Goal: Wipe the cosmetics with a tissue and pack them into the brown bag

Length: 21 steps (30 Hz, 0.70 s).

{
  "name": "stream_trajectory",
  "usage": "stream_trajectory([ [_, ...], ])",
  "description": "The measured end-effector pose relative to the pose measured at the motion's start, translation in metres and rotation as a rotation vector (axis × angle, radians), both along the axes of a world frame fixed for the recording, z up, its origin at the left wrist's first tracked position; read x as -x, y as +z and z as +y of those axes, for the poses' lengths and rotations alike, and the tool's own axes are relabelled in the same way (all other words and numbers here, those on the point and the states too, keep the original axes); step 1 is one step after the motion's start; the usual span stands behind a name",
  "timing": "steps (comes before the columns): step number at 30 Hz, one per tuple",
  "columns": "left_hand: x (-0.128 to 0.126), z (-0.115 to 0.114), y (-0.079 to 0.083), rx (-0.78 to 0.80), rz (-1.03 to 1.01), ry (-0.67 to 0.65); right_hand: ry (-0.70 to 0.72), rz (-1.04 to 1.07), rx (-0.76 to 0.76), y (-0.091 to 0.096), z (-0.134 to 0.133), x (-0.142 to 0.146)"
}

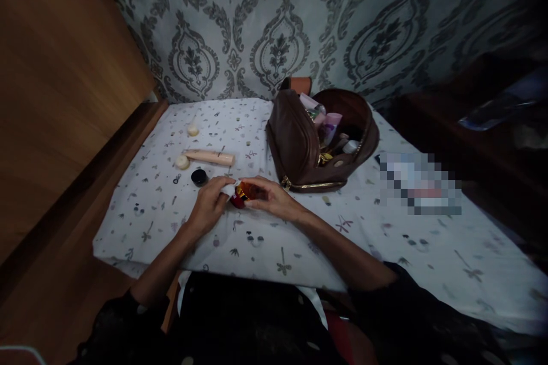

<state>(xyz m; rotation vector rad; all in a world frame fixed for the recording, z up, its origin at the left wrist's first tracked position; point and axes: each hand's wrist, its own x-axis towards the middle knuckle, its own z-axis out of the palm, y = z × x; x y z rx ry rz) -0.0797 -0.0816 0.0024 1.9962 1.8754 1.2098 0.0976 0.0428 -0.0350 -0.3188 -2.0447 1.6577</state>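
Observation:
Both hands meet at a small amber-and-red container [240, 196] with gold markings, low over the table. My right hand [276, 198] is closed around its amber end. My left hand [209, 202] is closed at the other end, fingers pinching a small white piece [230, 187] against it; whether that is a wipe or a tissue I cannot tell. Just left of my left hand lies a round black lid or pot [199, 177]. Behind it rests a peach-coloured tube [209, 157], with a cream round cap [182, 162] beside its left end.
A brown leather bag [295, 137] stands unzipped at the back, holding several tubes and small items. Another cream round piece [193, 130] lies at the back left. A pixelated flat object [419, 182] is on the right. The patterned white cloth [265, 251] covers the table; a wooden cabinet [72, 68] borders the left.

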Motion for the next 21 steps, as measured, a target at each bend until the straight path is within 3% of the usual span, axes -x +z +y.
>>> stream_trajectory([
  [8,-0.002,0.0,0.002,-0.084,0.037,-0.073,-0.139,-0.016,-0.131,0.002,-0.005,0.002],
  [12,0.001,0.003,-0.001,-0.093,0.034,-0.086,-0.168,-0.054,-0.105,-0.001,-0.006,0.004],
  [21,0.008,0.009,-0.006,-0.089,-0.094,-0.113,0.008,0.042,0.055,-0.01,0.003,0.003],
])
